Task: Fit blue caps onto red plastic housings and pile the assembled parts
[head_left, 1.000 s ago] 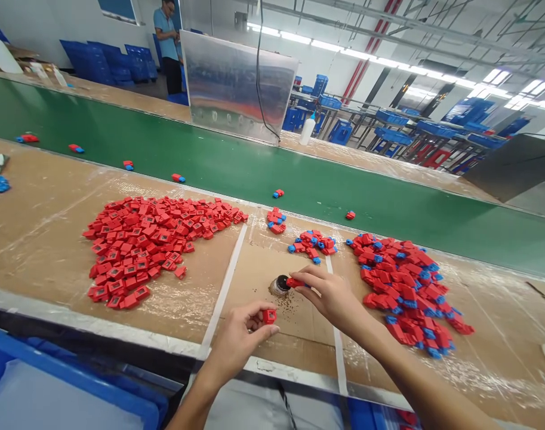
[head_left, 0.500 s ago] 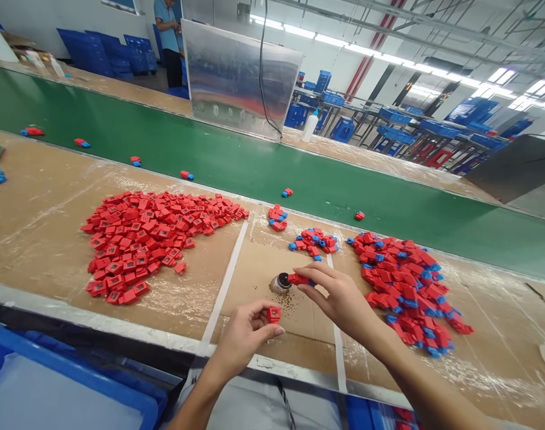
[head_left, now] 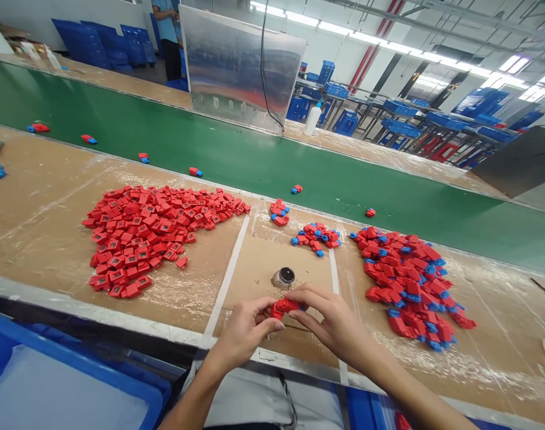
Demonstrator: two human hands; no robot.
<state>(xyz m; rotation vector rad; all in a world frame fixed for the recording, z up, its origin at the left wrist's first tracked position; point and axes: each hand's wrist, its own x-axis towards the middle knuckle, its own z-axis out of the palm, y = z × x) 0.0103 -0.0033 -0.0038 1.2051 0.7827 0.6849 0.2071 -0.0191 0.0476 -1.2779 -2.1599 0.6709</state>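
Observation:
My left hand [head_left: 245, 325] pinches a small red plastic piece [head_left: 277, 311] between thumb and fingers. My right hand [head_left: 330, 319] pinches a red part with a blue end [head_left: 291, 305] and presses it against the left hand's piece, just above the near table edge. A small round jar with a dark top [head_left: 285, 277] stands on the cardboard right behind both hands. A big heap of red pieces [head_left: 151, 230] lies to the left. A heap of red-and-blue parts [head_left: 406, 280] lies to the right.
Two small clusters of red-and-blue parts [head_left: 316, 234] lie behind the jar. A green conveyor belt [head_left: 254, 161] carries several joined parts. A metal panel [head_left: 240, 68] stands beyond it, with a person [head_left: 167, 30] at the back. A blue bin [head_left: 66, 388] sits below the table edge.
My right hand drew its part back from the jar toward me and met the left hand's red piece. The parts on the belt drifted right.

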